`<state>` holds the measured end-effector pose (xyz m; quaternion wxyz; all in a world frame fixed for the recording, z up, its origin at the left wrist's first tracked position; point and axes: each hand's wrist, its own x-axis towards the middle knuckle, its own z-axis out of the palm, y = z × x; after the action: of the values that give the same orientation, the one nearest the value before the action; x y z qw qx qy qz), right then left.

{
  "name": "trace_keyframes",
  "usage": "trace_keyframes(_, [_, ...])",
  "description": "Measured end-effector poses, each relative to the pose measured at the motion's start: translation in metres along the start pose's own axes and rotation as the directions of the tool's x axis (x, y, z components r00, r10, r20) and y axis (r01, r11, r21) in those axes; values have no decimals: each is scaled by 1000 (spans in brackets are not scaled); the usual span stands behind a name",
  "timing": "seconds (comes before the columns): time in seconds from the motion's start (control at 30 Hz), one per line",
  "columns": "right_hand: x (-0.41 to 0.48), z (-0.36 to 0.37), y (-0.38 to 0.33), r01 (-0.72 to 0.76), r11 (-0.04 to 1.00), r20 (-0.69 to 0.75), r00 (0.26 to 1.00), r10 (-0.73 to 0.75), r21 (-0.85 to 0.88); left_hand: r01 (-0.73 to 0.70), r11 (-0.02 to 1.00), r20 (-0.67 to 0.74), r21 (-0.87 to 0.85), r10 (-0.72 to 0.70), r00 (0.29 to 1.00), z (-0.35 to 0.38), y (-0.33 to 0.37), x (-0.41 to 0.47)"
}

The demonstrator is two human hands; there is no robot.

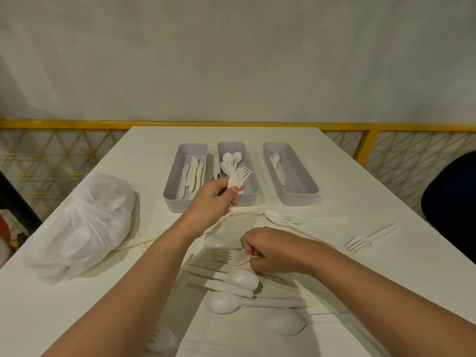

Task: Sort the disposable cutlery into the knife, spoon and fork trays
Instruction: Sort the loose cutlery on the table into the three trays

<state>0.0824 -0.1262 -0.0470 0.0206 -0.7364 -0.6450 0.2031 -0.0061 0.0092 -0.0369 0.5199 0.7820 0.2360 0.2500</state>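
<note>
**A:** Left hand?
**B:** The left hand [213,199] is gripping a white plastic fork [240,176] by the handle, tines pointing up and away. Could be two stacked, can't tell.
**A:** Over what?
**B:** It's hovering over the near end of the spoon tray [231,148], which is lying just beyond that hand. The knife tray [171,181] is sitting just left of it. The fork tray [300,198] is sitting beyond and right of both hands, holding a few forks.
**A:** Right hand?
**B:** The right hand [270,251] is pinching a second fork [233,256] at its neck. That fork is lying flat on the table [154,150], tines pointing toward the left forearm.
**A:** Rest?
**B:** Loose spoons [242,278] are lying just nearer than the right hand. A lone fork [360,242] is lying to its right. A plastic bag [82,222] is sitting well left of the left arm.
</note>
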Motion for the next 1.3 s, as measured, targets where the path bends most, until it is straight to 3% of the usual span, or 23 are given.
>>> trace_keyframes(0.13, [-3, -6, 6, -11, 986, -27, 1000, 15, 164, 27, 999, -29, -43, -28, 999, 0, 1, 2])
trace_keyframes(0.23, [-6, -21, 13, 43, 927, -219, 975, 43, 371, 61, 988, -48, -143, -68, 997, 0, 3, 3])
trace_keyframes(0.3, [-5, -30, 15, 105, 866, -377, 921, 101, 489, 103, 968, -55, -227, -118, 992, 2, 5, 3])
trace_keyframes(0.4, [5, -36, 13, 161, 816, -587, 771, 246, 554, 163, 908, -41, -385, -193, 980, 10, 10, 3])
trace_keyframes(0.47, [13, -35, 10, 146, 832, -659, 689, 303, 536, 200, 881, -16, -429, -229, 973, 17, 14, 1])
trace_keyframes(0.57, [23, -32, 4, 77, 881, -703, 636, 318, 468, 256, 840, 56, -478, -261, 964, 28, 18, -1])
trace_keyframes(0.67, [27, -28, 0, 49, 935, -740, 626, 244, 350, 290, 815, 88, -501, -285, 954, 37, 23, -1])
trace_keyframes(0.83, [25, -25, 2, 20, 983, -727, 676, 121, 182, 312, 747, 107, -587, -311, 945, 42, 26, 0])
trace_keyframes(1.1, [17, -29, 6, -203, 979, -660, 732, 167, 23, 345, 682, 127, -645, -349, 928, 60, 36, 3])
trace_keyframes(1.2, [14, -29, 9, -145, 989, -625, 771, 120, 11, 348, 710, 115, -612, -356, 928, 61, 31, 5])
trace_keyframes(1.3, [6, -37, 18, -27, 991, -599, 794, 102, 132, 354, 702, 100, -618, -376, 921, 55, 26, 8])
